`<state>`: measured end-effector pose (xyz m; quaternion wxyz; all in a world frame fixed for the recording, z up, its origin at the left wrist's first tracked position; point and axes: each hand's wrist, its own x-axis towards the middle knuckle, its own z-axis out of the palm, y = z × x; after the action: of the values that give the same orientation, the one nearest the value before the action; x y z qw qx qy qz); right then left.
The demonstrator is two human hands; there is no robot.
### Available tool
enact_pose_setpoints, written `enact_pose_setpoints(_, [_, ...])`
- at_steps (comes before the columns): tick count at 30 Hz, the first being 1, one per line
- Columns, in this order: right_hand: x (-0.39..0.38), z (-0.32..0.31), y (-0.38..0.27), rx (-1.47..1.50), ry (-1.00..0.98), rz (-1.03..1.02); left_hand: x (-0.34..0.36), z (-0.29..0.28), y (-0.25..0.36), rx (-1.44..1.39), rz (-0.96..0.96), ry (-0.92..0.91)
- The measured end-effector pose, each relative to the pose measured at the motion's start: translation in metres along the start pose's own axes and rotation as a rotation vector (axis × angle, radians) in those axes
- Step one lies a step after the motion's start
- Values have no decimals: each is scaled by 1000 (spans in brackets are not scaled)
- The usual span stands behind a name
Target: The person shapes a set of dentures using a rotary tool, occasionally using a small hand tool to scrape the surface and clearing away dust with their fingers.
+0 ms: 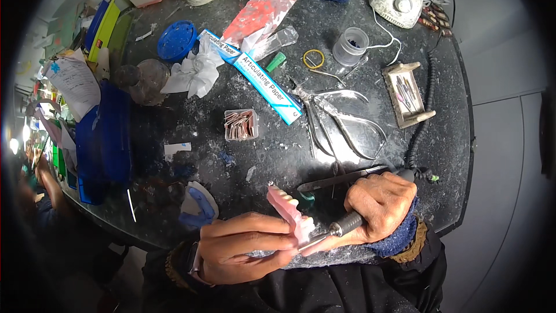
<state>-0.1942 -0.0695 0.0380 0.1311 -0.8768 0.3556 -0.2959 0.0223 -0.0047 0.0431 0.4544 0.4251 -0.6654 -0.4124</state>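
My left hand (246, 246) pinches a pink denture (285, 206) with white teeth, held tilted above the near edge of the bench. Wrapped in my right hand (379, 206) is a dark rotary handpiece (346, 224) with a metal collar. Its thin bur (313, 242) points left and meets the lower end of the denture, close to my left fingertips; exact contact cannot be made out. Just beyond my right hand lies a dark-bladed knife (336, 180). A blue and white dental mould (198, 206) rests beside my left hand.
Farther off lie metal pliers (341, 113), a long blue-white carton (269, 87), a small box of pinkish strips (241, 124), crumpled tissue (197, 72) and a clear cup (350, 46). A coiled cord (418, 133) runs down the right side. Another person's arm (49, 182) shows far left.
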Motion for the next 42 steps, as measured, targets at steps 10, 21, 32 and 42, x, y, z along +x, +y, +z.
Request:
enact_pose_setpoints(10, [-8, -1, 0, -82, -41, -16, 2, 0, 3, 26, -1, -27])
enact_pose_setpoints(21, [-1, -7, -4, -90, -45, 15, 0, 3, 1, -2, 10, -17])
enact_pose_setpoints(32, [-5, -8, -1, -122, -45, 2, 1, 2, 3, -7, 20, -41])
enact_pose_setpoints(42, [-9, -7, 4, -142, -32, -76, -2, 2, -1, 60, 80, -84])
